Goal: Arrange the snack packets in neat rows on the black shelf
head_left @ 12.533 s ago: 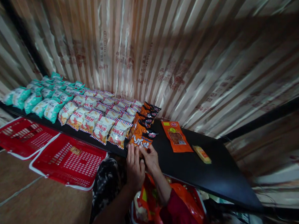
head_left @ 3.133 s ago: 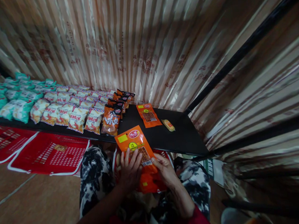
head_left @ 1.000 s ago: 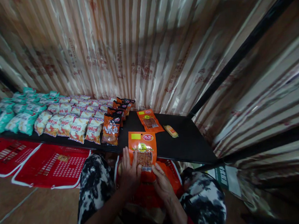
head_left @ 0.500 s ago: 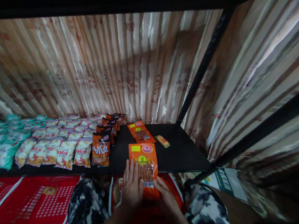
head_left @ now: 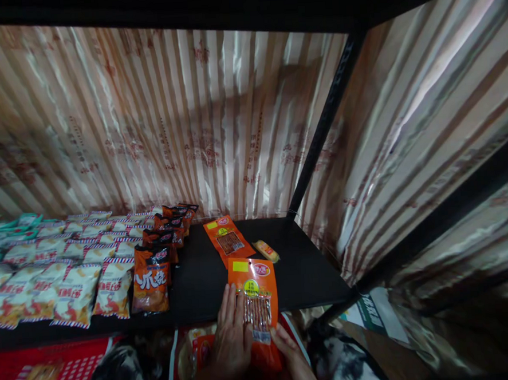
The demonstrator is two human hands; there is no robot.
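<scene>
My left hand [head_left: 233, 331] lies along the left side of an orange snack packet [head_left: 259, 281], fingers stretched up it and thumb on its front. My right hand [head_left: 291, 353] grips the packet's lower right edge. Brown stick-shaped pieces show through its clear window. The packet is held over the front edge of a black shelf [head_left: 302, 279]. Behind it, a matching orange packet [head_left: 228, 238] lies on the shelf, its near end overlapped by the held one. Right of that lies a small yellow-wrapped snack [head_left: 266, 250].
Rows of white snack bags [head_left: 77, 292] and dark orange bags [head_left: 151, 279] fill the shelf's left side, with teal bags [head_left: 30, 221] farther left. Red baskets [head_left: 71, 373] stand below. A black post [head_left: 323, 125] rises at the back right corner before striped sheeting [head_left: 230, 157].
The held packet has shifted right relative to the shelf, and its top now overlaps the lying packet. Both hands moved along with it. The camera view has also shifted.
</scene>
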